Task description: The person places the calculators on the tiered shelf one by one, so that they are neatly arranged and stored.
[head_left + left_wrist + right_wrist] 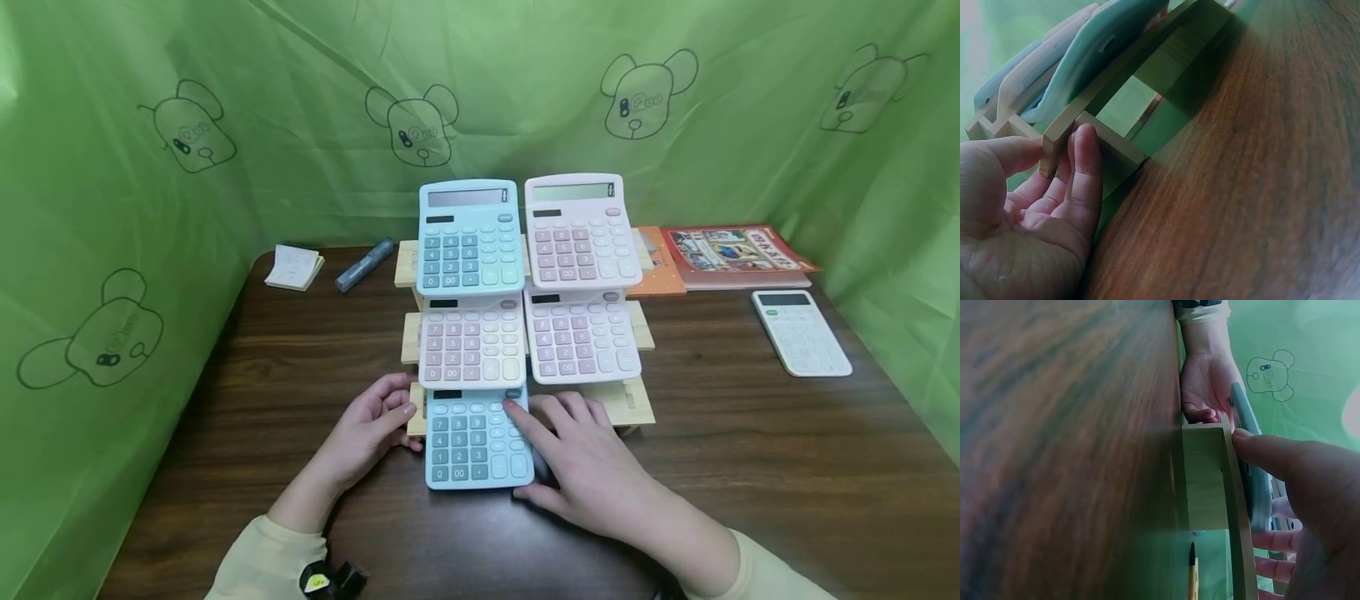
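Observation:
A tiered wooden stand (619, 403) carries several desk calculators. My left hand (372, 423) pinches the left end of its lowest shelf; the left wrist view shows the thumb above the wooden slat (1060, 134) and the fingers below. On that shelf leans a blue calculator (480, 450), its display hidden behind the tier above. My right hand (588, 458) holds this calculator by its right side, index fingertip near the upper right keys and thumb at the lower right corner. In the right wrist view the thumb (1266, 450) lies against the lower edge of the blue calculator (1247, 419).
Above sit a pink calculator (472, 342) and another pink calculator (583, 337); the top tier holds a blue calculator (471, 237) and a pink calculator (581, 229). Around the stand lie a notepad (292, 267), a dark blue cylindrical case (364, 265), books (738, 254) and a white calculator (802, 333).

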`<state>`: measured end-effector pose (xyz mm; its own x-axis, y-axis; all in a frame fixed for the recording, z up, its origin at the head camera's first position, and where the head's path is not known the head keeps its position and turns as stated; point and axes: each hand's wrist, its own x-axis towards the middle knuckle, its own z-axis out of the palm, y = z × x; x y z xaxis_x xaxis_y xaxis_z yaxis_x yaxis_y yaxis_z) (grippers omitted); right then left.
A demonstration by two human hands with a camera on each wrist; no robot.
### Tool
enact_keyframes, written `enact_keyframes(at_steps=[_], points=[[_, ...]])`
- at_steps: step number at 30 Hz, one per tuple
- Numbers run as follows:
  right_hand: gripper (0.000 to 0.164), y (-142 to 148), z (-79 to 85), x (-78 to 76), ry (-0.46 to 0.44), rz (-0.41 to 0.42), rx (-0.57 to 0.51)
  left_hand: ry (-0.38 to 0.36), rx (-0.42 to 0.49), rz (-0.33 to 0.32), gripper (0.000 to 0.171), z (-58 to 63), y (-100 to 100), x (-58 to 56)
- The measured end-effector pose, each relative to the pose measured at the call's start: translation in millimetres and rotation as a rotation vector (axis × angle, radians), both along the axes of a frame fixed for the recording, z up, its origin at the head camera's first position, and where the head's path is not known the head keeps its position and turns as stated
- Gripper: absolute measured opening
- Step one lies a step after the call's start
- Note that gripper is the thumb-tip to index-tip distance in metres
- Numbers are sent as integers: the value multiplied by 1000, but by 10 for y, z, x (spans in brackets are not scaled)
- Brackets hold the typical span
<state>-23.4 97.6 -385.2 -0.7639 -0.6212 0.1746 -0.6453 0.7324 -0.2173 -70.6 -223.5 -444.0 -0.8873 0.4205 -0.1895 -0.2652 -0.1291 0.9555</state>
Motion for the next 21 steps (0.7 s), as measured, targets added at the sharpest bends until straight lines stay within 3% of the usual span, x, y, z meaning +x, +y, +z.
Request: enact_keyframes(at_steps=[12, 16, 21], points=[[98, 83, 42, -39, -62, 21, 15, 2, 7, 14, 46, -11, -20, 13], [90, 340, 145, -23, -89, 96, 21, 18, 14, 3, 45, -32, -13, 11], [69, 890, 363, -28, -121, 165, 0, 46, 23, -20, 44, -13, -15, -5]])
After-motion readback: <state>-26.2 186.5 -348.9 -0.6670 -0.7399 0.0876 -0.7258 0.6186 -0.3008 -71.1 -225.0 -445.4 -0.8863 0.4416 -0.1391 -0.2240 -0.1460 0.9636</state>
